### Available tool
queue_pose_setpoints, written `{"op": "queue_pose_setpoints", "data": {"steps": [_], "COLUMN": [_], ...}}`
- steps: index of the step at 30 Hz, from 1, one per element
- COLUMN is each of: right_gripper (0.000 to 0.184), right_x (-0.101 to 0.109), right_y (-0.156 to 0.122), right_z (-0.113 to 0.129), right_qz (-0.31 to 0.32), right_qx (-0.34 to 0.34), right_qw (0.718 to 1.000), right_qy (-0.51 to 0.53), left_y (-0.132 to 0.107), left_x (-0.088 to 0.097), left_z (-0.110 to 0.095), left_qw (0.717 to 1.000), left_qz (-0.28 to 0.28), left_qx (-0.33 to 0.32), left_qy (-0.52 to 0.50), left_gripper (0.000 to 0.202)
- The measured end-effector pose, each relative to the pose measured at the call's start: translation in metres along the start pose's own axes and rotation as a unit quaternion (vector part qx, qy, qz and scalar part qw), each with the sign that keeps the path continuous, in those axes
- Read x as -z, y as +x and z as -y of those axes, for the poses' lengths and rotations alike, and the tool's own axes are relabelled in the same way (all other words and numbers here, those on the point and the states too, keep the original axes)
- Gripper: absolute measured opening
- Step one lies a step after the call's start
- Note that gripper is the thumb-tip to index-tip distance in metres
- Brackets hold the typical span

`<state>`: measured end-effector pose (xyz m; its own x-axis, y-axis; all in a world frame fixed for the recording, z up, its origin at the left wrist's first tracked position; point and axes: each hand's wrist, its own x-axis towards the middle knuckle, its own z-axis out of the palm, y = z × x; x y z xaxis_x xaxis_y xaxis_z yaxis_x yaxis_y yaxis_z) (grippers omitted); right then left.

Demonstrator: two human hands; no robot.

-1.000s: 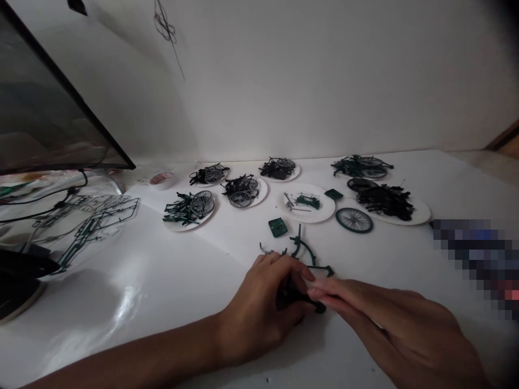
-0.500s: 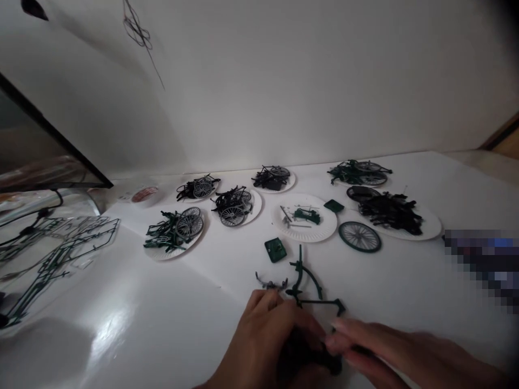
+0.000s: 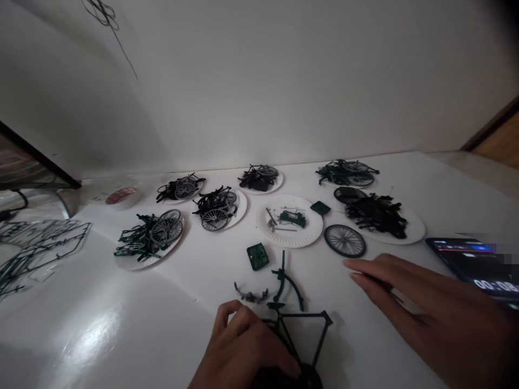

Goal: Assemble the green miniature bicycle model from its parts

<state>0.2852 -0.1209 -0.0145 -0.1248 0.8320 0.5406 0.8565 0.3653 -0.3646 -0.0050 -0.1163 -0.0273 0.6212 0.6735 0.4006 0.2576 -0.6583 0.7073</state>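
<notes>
My left hand (image 3: 253, 346) is closed on a dark green toy bicycle frame (image 3: 306, 314) at the bottom centre; the hand and shadow hide its lower part. My right hand (image 3: 417, 308) is above the table on the right, thumb and forefinger apart with nothing visible between them. Just beyond its fingertips lies a loose bicycle wheel (image 3: 345, 241) with a green rim and grey spokes. A green fork with a curved mudguard (image 3: 292, 285) rests behind the frame. Grey handlebars (image 3: 250, 295) lie left of it, and a small green square part (image 3: 258, 256) is farther back.
A paper plate (image 3: 265, 237) holds small green and grey parts; a green flat piece (image 3: 320, 207) touches or nears its rim. Several other plates carry black and green bicycle parts. A phone (image 3: 466, 259) showing a timer is at right, green sprues (image 3: 48, 248) at left.
My right hand has left the frame and moved right and away toward the wheel. The left hand stays on the frame. The view has shifted slightly right.
</notes>
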Motion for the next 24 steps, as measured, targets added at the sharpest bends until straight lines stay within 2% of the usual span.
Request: {"op": "queue_pose_setpoints", "data": {"steps": [3, 9, 13, 18, 20, 21, 24], "right_gripper": [0.021, 0.024, 0.022, 0.02, 0.022, 0.024, 0.027], "right_x": [-0.004, -0.008, -0.007, -0.008, -0.007, -0.006, -0.002], "right_y": [0.004, 0.006, 0.006, 0.003, 0.001, -0.001, -0.009], "right_z": [0.005, 0.008, 0.007, 0.015, 0.024, 0.029, 0.044], "right_qz": [0.054, 0.147, 0.158, 0.144, 0.126, 0.118, 0.109], "right_qx": [0.041, 0.002, -0.002, -0.001, -0.006, -0.004, 0.033], "right_qw": [0.997, 0.988, 0.987, 0.989, 0.992, 0.993, 0.992], "right_qy": [-0.027, -0.048, -0.04, -0.008, 0.011, 0.021, 0.057], "left_y": [0.002, -0.001, -0.003, -0.001, 0.001, 0.002, 0.005], "left_x": [-0.002, -0.008, -0.006, 0.009, 0.014, 0.015, 0.013], "left_z": [-0.005, -0.015, -0.021, -0.024, -0.024, -0.024, -0.018], "left_qw": [1.0, 0.997, 0.993, 0.979, 0.967, 0.957, 0.905], "left_qz": [-0.017, -0.064, -0.088, -0.133, -0.152, -0.16, -0.168], "left_qx": [-0.02, -0.031, -0.015, -0.011, 0.032, 0.073, 0.21], "left_qy": [-0.01, -0.037, -0.076, -0.153, -0.2, -0.23, -0.329], "left_gripper": [0.027, 0.026, 0.017, 0.017, 0.011, 0.008, 0.013]}}
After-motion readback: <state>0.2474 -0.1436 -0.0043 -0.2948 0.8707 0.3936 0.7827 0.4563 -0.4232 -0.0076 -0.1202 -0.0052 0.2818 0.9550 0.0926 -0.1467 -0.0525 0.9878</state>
